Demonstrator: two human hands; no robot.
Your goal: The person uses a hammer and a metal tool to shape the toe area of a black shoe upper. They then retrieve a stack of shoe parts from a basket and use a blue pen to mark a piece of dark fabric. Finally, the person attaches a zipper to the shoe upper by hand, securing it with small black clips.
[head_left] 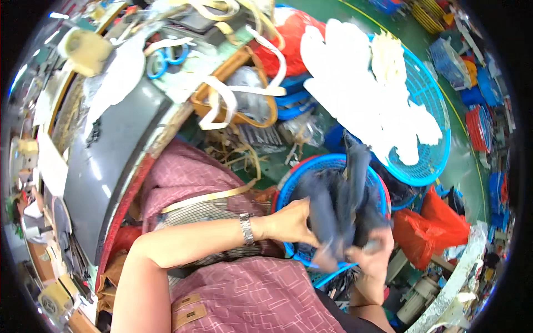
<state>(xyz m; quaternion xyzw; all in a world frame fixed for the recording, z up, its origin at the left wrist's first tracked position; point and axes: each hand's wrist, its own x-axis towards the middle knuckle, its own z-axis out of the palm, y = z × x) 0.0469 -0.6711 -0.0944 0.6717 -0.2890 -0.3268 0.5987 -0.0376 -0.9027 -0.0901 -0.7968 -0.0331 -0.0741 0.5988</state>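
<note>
While my left hand [297,222] has its fingers curled around the dark cloth [327,205] over the small blue basket [319,160], my right hand [375,255] bends at the cloth's lower edge, too blurred for me to tell how firmly it closes. I'd keep the 2 hands' pressure light and every fold inside that basket's rim, clear of the red bag [436,227] to the basket's right and the white pieces [355,83] beyond it.

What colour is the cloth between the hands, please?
The cloth is dark greyish blue, in the head view.
</note>
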